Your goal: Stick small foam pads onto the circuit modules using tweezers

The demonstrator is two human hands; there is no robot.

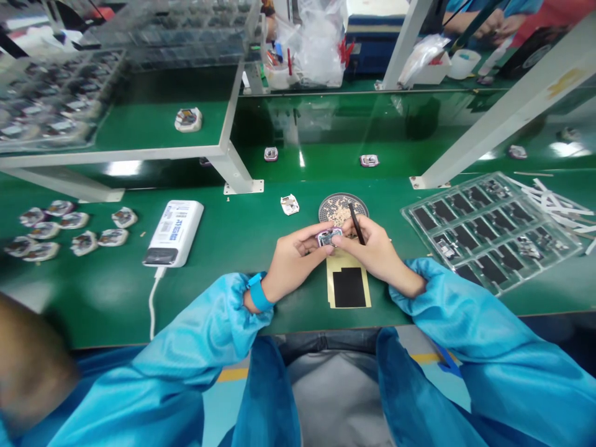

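Note:
My left hand (297, 257) is closed on a small electronic housing (329, 237) with a purple rim and exposed circuitry. My right hand (371, 250) has a slim black stick-like tool (356, 223) held in its fingers, and its thumb presses on the same housing. Whether the tool is tweezers or a pick I cannot tell. Just beyond both hands sits a round grey dish (326, 205) of small beige pieces. Below them lies a yellowish backing sheet (330, 287) bearing a black rectangular film (350, 287). A separate whitish housing (290, 205) rests to the left of the dish.
Several housings (74, 220) lie at the left, near a white power bank (174, 233) with a cable. A clear tray (493, 233) of black parts and white strips (554, 202) are at the right. Shelf legs (239, 167) stand ahead. Another person's hands (488, 25) show across.

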